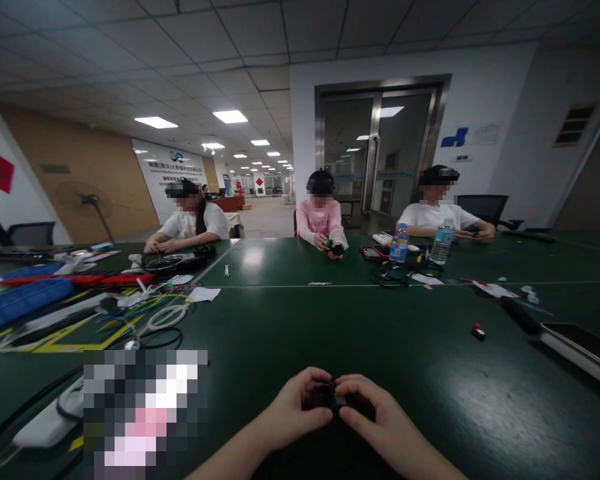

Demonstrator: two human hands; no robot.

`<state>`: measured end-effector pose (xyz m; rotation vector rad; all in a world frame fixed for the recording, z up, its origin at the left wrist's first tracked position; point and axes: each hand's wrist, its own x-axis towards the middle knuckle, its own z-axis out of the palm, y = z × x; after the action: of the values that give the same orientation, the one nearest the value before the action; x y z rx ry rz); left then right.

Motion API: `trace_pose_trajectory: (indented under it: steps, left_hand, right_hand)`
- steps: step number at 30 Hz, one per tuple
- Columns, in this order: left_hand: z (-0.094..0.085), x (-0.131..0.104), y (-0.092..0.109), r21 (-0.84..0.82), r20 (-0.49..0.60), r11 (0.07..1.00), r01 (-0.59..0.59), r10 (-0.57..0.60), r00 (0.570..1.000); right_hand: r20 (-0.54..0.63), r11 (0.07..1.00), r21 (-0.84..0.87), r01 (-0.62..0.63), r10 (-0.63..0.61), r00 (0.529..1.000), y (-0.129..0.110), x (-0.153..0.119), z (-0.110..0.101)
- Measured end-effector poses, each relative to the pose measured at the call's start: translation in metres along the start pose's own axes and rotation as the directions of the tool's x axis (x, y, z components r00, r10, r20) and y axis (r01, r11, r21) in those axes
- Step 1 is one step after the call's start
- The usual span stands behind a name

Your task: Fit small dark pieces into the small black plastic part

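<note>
Close to the near edge of the dark green table (280, 327), my left hand (300, 403) curls its fingers and thumb round the left side of a small black object (325, 398). From the other side my right hand (370, 407) grips the same object between thumb and fingers. The fingertips of both hands nearly meet over it, and its details are dark and partly hidden. A small red and black item (478, 331) lies on the table to the right of my hands.
Cables (167, 318), blue trays (27, 301) and a white power strip (50, 417) lie at left. A phone-like device (583, 350) is at right. Bottles (442, 241) stand farther back. Three people sit across the table, the middle one in pink (320, 217).
</note>
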<state>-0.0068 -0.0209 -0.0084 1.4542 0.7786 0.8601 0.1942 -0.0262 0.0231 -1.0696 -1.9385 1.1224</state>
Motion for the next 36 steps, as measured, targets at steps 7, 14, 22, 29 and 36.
trace_pose_trajectory:
  steps: [7,14,22,29,36]
  left_hand:
    - [-0.0005,-0.0009,0.0003,-0.012,0.001,1.0,0.007,-0.007,1.0]
    - [0.0002,-0.0005,-0.0002,-0.014,0.0,1.0,-0.006,0.006,1.0]
    - [0.002,0.0005,0.0001,-0.029,-0.018,1.0,-0.008,0.007,1.0]
    - [-0.0005,0.001,-0.0036,-0.03,-0.005,0.999,-0.029,0.029,1.0]
    - [-0.002,-0.0001,-0.0049,-0.03,0.004,0.999,-0.02,0.02,1.0]
  right_hand:
    - [0.004,1.0,-0.001,-0.018,0.018,1.0,-0.0008,-0.0007,0.0009]
    - [0.013,1.0,0.002,-0.002,0.002,1.0,0.0007,-0.0014,0.0008]
    - [0.0,1.0,0.01,0.013,-0.013,1.0,0.0019,-0.0006,0.0017]
    - [0.011,1.0,0.016,0.012,-0.012,1.0,0.0016,-0.001,0.0014]
    - [0.013,1.0,0.024,0.012,-0.012,1.0,-0.0011,-0.0012,0.0004]
